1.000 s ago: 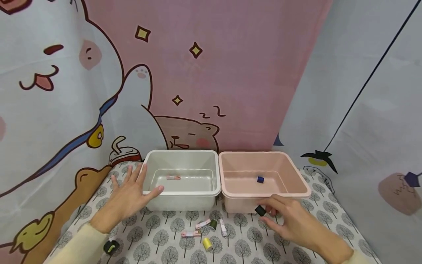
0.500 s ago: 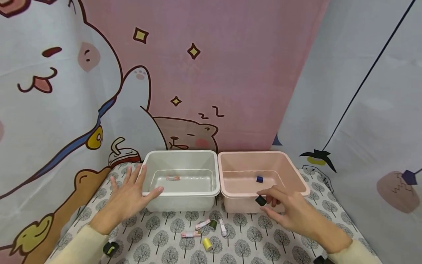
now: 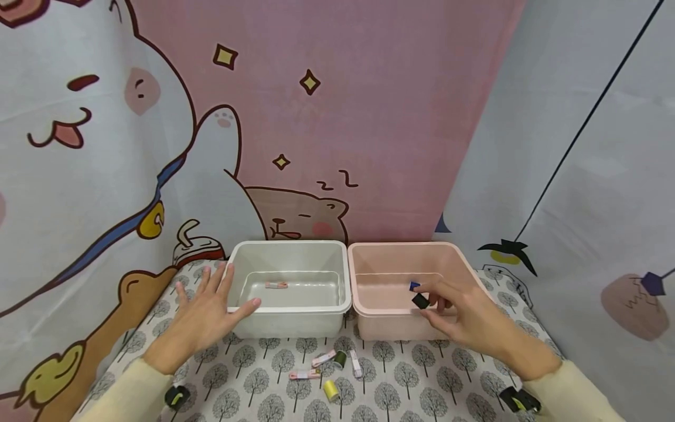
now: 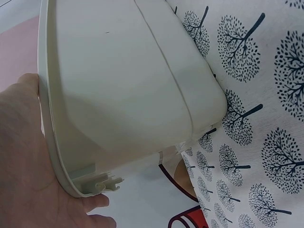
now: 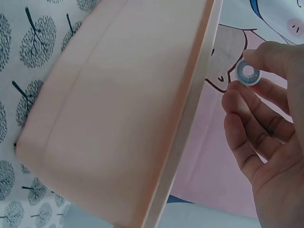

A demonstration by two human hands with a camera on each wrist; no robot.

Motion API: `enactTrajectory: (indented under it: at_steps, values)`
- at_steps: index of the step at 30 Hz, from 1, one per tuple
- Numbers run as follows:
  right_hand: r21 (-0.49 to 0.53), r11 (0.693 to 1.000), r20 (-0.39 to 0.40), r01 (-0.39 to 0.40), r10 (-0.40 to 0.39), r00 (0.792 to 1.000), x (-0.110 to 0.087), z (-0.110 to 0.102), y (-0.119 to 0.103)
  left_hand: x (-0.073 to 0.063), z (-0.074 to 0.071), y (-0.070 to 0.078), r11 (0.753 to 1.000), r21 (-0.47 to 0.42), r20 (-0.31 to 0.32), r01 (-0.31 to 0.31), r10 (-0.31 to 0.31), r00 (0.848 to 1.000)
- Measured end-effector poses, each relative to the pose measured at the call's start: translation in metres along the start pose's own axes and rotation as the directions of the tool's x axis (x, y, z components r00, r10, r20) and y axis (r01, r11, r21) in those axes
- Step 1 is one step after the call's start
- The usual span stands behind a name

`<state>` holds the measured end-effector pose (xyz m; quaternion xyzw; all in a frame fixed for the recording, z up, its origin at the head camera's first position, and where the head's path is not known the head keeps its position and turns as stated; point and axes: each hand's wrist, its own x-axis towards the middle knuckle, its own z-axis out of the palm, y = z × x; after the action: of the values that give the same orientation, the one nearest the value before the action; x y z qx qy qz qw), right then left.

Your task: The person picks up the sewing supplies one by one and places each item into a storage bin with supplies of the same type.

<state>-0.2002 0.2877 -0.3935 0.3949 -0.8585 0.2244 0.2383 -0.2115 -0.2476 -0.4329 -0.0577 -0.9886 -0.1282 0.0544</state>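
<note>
My right hand (image 3: 469, 313) pinches a black thread spool (image 3: 420, 301) between thumb and fingers, over the near part of the pink bin (image 3: 390, 312). In the right wrist view, the spool's pale round end (image 5: 248, 73) with its hole shows beside the bin rim. A dark blue spool (image 3: 414, 285) lies in that bin, partly hidden by my fingers. My left hand (image 3: 205, 313), fingers spread, rests against the left side and near corner of the white bin (image 3: 290, 309). Inside the white bin lies a small folded pink strip (image 3: 276, 285).
On the tree-print cloth (image 3: 274, 401) before the bins are a yellow spool (image 3: 330, 390), a dark green spool (image 3: 340, 359) and several folded pinkish strips (image 3: 304, 374). The bins stand side by side against a printed curtain (image 3: 390, 129). A dark wrist device (image 3: 519, 400) shows by the right sleeve.
My right hand has risen and moved forward with the black spool, from in front of the pink bin to over its near rim. The left hand stays in place.
</note>
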Motion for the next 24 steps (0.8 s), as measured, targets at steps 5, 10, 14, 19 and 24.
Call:
enactTrajectory:
  at_steps: [5, 10, 14, 19, 24]
  values:
    - [-0.056, 0.998, 0.001, -0.021, 0.021, 1.000, 0.004, -0.007, 0.008, 0.001, 0.000, 0.000, 1.000, 0.003, 0.001, 0.003, -0.003, 1.000]
    - [-0.084, 0.996, -0.023, 0.006, -0.008, 1.000, 0.009, -0.009, 0.019, 0.001, 0.001, 0.000, 1.000, -0.004, 0.002, 0.001, -0.001, 1.000]
    - [-0.092, 0.996, -0.021, 0.010, -0.012, 1.000, 0.014, -0.012, 0.026, 0.000, 0.000, 0.001, 1.000, -0.005, -0.003, 0.000, 0.000, 1.000]
    - [-0.094, 0.995, 0.019, -0.024, 0.026, 0.999, 0.020, -0.017, 0.034, -0.001, -0.001, 0.001, 1.000, -0.004, -0.001, 0.000, 0.000, 1.000]
    - [-0.092, 0.995, 0.056, -0.049, 0.054, 0.997, 0.026, -0.022, 0.044, 0.001, 0.000, 0.000, 1.000, -0.006, 0.004, -0.001, 0.001, 1.000]
